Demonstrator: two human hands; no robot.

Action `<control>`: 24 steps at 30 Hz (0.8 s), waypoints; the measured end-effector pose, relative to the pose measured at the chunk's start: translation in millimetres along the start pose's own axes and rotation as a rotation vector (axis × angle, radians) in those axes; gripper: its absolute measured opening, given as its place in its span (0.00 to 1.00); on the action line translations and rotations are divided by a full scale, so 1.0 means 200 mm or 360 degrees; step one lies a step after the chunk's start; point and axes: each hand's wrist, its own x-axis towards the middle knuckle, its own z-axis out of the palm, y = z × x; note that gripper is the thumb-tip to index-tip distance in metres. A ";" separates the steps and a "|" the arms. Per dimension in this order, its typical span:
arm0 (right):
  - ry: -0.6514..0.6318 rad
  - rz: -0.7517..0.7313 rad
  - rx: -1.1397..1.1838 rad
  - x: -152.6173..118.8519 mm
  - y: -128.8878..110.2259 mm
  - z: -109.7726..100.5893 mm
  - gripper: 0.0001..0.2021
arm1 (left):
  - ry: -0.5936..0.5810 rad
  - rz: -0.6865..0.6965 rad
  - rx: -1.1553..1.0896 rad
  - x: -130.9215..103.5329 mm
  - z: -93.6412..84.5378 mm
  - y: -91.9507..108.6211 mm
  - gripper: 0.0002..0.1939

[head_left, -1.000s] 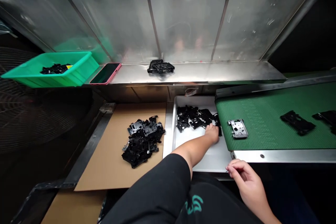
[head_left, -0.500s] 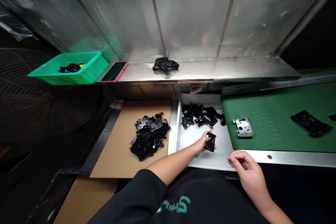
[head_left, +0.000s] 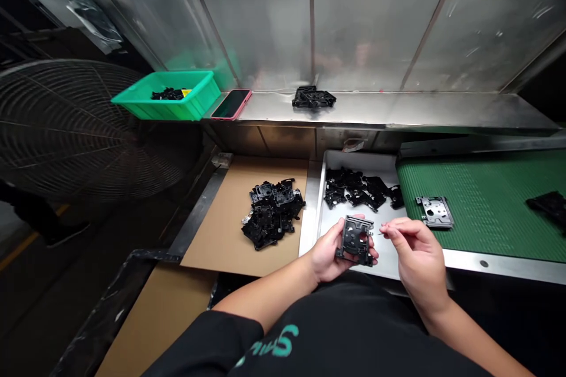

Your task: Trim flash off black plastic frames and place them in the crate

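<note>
My left hand (head_left: 328, 254) grips a flat black part (head_left: 356, 240) with cut-outs, held face up over the front of the white tray (head_left: 322, 212). Just right of that part, my right hand (head_left: 418, 250) pinches a tiny thin pin-like piece (head_left: 382, 232), its tip near the part's right edge. More black parts (head_left: 360, 188) lie loosely in the back of the tray. On the brown cardboard (head_left: 216, 230) to the left is a heap of black parts (head_left: 272, 212). A silver and black part (head_left: 435, 212) rests on the green belt (head_left: 481, 200).
Along the metal shelf (head_left: 380, 111) are a green bin (head_left: 177, 107) with small black pieces, a phone with a pink edge (head_left: 232, 104) and stacked black parts (head_left: 313, 98). A large fan (head_left: 101, 135) stands at the left. Another black part (head_left: 549, 207) lies on the belt's right side.
My left hand has turned the black part so its detailed face shows, and the two hands are closer together. The view has shifted left.
</note>
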 end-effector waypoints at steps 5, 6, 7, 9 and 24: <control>-0.0015 -0.0033 0.0017 -0.01 -0.01 0.09 0.07 | -0.0074 0.0012 -0.0033 -0.11 0.04 0.03 0.28; -0.0032 -0.0032 0.0023 -0.02 -0.02 0.11 0.07 | -0.0078 0.0017 -0.0028 -0.13 0.04 0.03 0.28; -0.0049 -0.0032 0.0031 -0.03 -0.02 0.12 0.07 | -0.0080 0.0022 -0.0016 -0.14 0.04 0.04 0.27; -0.0073 -0.0036 0.0045 -0.05 -0.03 0.15 0.07 | -0.0090 0.0027 0.0013 -0.16 0.05 0.05 0.27; -0.0035 0.0106 -0.0003 -0.14 0.05 0.11 0.05 | 0.1042 0.0456 0.2219 -0.12 -0.43 0.43 0.40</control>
